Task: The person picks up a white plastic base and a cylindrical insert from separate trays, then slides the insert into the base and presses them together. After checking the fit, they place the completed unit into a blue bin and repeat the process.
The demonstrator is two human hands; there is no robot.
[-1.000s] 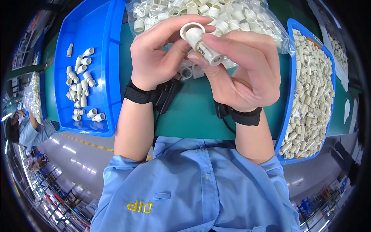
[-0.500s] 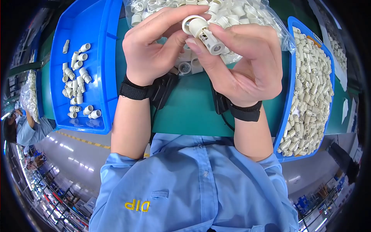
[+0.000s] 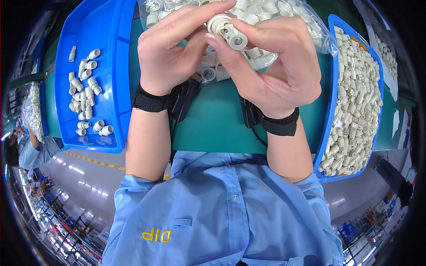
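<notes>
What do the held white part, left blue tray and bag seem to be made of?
Held white part: probably rigid plastic, by its smooth, low-sheen surface; a shiny spot in its end may be metal.
Left blue tray: likely moulded plastic, glossy, since parts reflect faintly in its floor.
Bag: apparently thin clear plastic film, judging by its creases, glare and the white pieces showing through.

Green bench (image 3: pixel 213 133), blue trays (image 3: pixel 100 26), clear bag (image 3: pixel 327 43)

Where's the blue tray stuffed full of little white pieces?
In the head view, the full blue tray is at the right, past the right hand, beside the clear bag.
</notes>
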